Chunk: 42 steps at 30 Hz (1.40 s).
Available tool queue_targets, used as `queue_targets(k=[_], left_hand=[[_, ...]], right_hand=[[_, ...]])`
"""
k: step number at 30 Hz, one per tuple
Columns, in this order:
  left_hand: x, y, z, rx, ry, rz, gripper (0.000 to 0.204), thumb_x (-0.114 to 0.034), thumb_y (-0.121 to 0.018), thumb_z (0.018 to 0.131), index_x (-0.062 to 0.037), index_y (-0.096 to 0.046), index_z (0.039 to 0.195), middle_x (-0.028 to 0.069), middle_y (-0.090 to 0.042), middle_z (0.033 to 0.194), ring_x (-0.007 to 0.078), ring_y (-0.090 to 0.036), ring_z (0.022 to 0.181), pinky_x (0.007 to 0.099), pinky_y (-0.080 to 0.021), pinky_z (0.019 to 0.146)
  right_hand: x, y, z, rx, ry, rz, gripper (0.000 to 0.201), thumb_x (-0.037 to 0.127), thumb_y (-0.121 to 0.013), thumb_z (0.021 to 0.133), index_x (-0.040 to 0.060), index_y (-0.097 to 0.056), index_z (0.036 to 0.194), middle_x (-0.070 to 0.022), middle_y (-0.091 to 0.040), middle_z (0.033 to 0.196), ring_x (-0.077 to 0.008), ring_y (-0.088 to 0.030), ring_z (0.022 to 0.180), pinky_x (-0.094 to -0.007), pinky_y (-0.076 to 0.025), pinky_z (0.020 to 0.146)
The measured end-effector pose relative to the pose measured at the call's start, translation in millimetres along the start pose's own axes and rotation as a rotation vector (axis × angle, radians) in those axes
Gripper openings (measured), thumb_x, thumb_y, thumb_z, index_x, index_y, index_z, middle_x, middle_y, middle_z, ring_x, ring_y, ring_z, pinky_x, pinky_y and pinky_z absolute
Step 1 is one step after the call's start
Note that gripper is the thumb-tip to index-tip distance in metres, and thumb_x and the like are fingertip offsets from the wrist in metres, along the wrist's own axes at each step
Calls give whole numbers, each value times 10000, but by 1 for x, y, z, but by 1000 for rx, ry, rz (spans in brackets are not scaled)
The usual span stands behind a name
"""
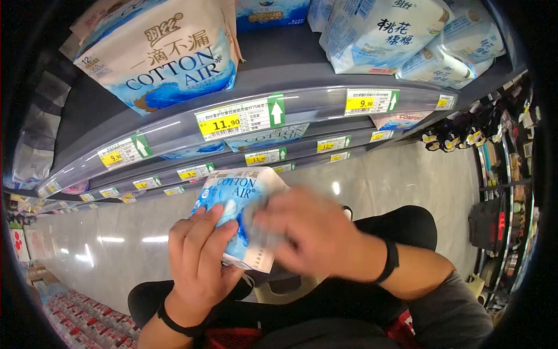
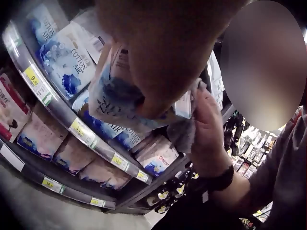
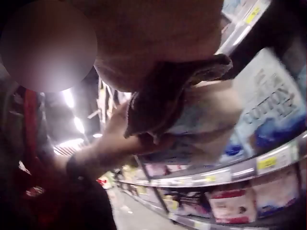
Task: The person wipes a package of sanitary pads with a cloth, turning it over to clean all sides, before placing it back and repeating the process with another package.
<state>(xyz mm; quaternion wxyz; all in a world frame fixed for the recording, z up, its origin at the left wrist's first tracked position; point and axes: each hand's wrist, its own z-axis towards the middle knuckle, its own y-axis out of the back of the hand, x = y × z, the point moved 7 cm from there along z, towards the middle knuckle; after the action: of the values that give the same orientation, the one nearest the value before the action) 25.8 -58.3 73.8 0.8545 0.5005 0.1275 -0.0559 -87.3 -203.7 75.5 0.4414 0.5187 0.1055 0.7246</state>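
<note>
My left hand (image 1: 200, 250) grips a blue and white Cotton Air pack (image 1: 235, 185), of the soft kind sanitary pads come in. Its fingers lie across the printed front, and the pack is tilted in front of the lower shelves. The right hand (image 1: 317, 232), blurred in the head view, holds a grey cloth (image 1: 266, 230) against the pack's right side. In the left wrist view the cloth (image 2: 182, 135) hangs below the right hand's fingers, beside the end of the pack (image 2: 117, 98). A dark fold of cloth (image 3: 158, 98) shows in the right wrist view, partly covering the pack.
A large Cotton Air bag (image 1: 168, 58) stands on the upper shelf, with several white and blue packs (image 1: 383, 35) to its right. Price labels (image 1: 241, 121) line the curved shelf edge. The person's knee (image 1: 401, 227) and a dark basket (image 1: 487, 225) are at the right.
</note>
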Motion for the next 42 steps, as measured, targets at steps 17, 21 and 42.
queue_targets(k=[17,21,42], left_hand=[[29,-38,-20,104,284,-361,806,-468,-772,978,-32,-422,1558,214,-509,1533,330,-551,1396,512,-422,1208],[22,-59,-7,65,250,-443,767,-457,-764,979,-35,-438,1530,221,-516,1521,335,-557,1381,511,-432,1190],[42,-69,-13,59,258,-627,567,-400,-724,983,-50,-520,1380,259,-552,1457,365,-592,1300,509,-486,1096]], right_hand=[[47,10,8,-76,-50,25,481,275,-713,897,21,-675,1304,-156,-621,1184,-352,-627,1065,-471,-506,923],[46,-6,-9,-471,-96,153,403,317,-695,855,12,-676,1117,-143,-594,1023,-311,-550,931,-534,-420,929],[68,23,-17,-432,-30,-219,352,236,-657,826,47,-734,1113,-117,-656,1098,-295,-631,1061,-545,-441,1094]])
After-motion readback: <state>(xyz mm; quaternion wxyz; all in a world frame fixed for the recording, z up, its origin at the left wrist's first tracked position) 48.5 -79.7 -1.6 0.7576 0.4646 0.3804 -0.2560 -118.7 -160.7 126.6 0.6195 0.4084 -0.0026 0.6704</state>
